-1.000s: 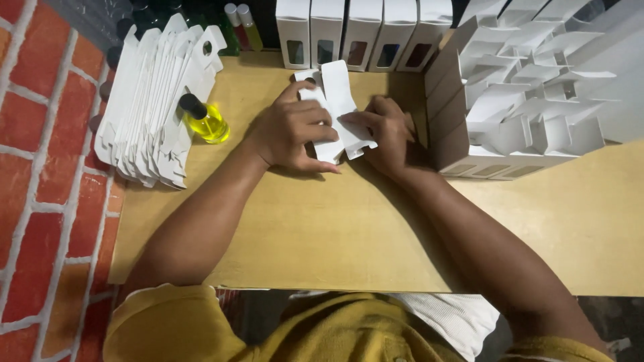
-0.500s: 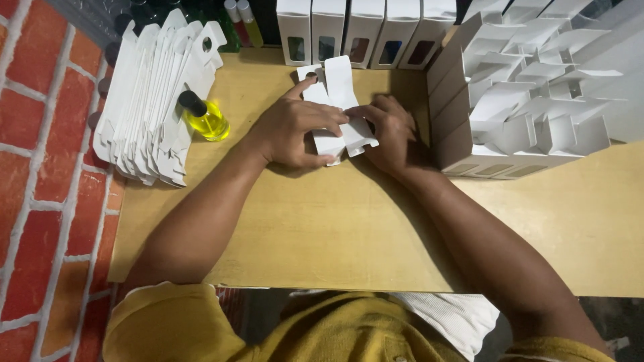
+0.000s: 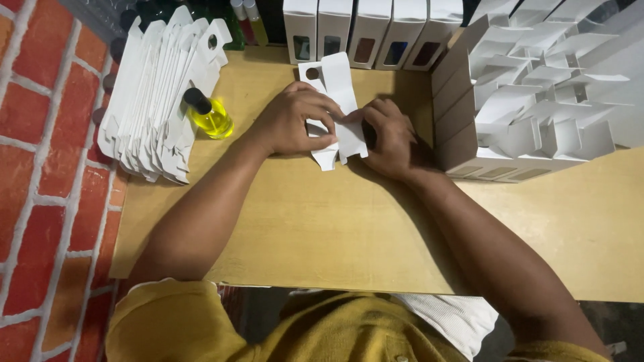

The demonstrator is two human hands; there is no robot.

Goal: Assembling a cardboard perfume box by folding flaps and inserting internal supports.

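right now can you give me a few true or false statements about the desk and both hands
1. Both hands, left hand and right hand, hold a flat white carton. True.
2. The small bottle holds blue liquid. False: it is yellow, with a black cap.
3. A stack of flat cartons lies left of the bottle. True.
4. The open folded boxes stand left of the hands. False: they stand to the right.
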